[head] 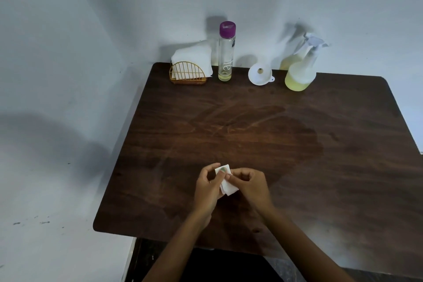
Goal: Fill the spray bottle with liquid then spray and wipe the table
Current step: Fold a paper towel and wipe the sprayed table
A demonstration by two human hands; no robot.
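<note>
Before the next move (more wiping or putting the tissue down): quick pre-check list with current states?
1. Spray bottle filled: ok, yellowish liquid fills its lower part; it stands upright at the table's back edge.
2. Tissue in hand: ok, folded, held by left hand and right hand; a dark smudge shows on its top.
3. Table wiped: cannot tell fully; streaks and a darker damp-looking patch show at the centre.
4. Glass bottle closed: ok, purple cap on, little liquid left.
5. Funnel out of the bottle: ok, it lies on the table.
6. Spare tissues in the holder: ok.
</note>
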